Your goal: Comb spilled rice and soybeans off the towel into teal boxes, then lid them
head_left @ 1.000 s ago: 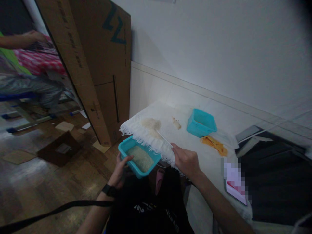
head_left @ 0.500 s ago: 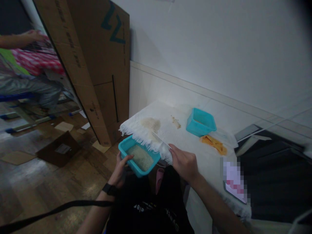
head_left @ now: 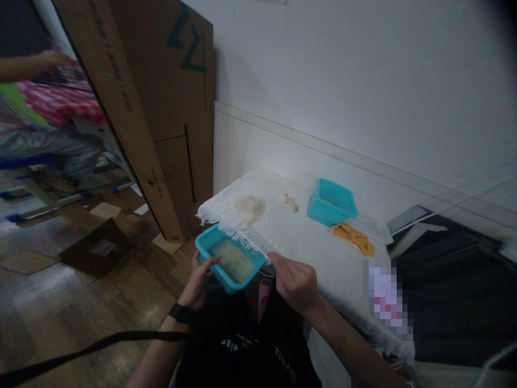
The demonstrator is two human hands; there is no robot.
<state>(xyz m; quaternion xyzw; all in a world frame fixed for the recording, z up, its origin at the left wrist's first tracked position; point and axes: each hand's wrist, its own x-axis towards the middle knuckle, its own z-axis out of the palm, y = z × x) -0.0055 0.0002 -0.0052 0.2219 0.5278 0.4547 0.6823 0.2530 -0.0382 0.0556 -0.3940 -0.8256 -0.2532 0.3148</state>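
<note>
Teal tray (head_left: pixel 230 260) of rice sits gripped in left hand (head_left: pixel 200 280) below the bench (head_left: pixel 323 242) edge; right hand (head_left: pixel 294 281) pinches a thin scraper (head_left: pixel 258 245).

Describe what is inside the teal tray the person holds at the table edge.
The teal tray, held by the left hand, contains a pale grainy heap, perhaps rice. The fringed white cloth overhangs its far rim, hiding that corner.

Smooth teal plastic tub (head_left: pixel 228 258) holding pale, grainy stuff, perhaps rice. White cloth (head_left: pixel 283 226) over the desk, matt and woven, fringed at its edge. Matt brown cardboard (head_left: pixel 161 97) at upper left; glossy wood floor (head_left: pixel 60 291).
</note>
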